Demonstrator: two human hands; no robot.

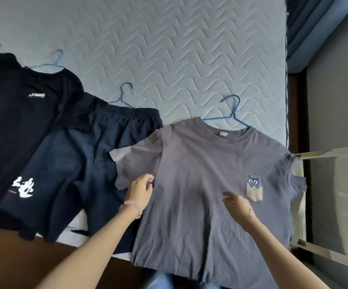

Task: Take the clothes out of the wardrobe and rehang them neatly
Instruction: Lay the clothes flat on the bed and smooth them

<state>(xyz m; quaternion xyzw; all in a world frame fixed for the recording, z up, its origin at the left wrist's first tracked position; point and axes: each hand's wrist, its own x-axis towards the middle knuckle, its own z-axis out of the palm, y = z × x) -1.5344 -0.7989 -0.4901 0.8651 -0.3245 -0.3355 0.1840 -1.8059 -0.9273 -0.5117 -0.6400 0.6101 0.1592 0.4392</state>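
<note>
A grey T-shirt [200,163] with a cat patch lies flat on the quilted mattress [169,49], a blue hanger [230,115] in its neck. My left hand [140,189] rests at the shirt's left side by the sleeve seam, fingers loosely curled on the cloth. My right hand [236,202] lies on the shirt's front left of the patch, fingers relaxed. Left of it lie dark navy shorts [89,163] on a purple hanger [123,97] and a black T-shirt [17,122] with white print on a light blue hanger [54,63].
The mattress ends at the right, where a dark wooden bed frame [296,111] and a pale carton [325,205] stand on the floor. Blue curtains [314,28] hang at the top right. The near bed edge is brown wood [12,257].
</note>
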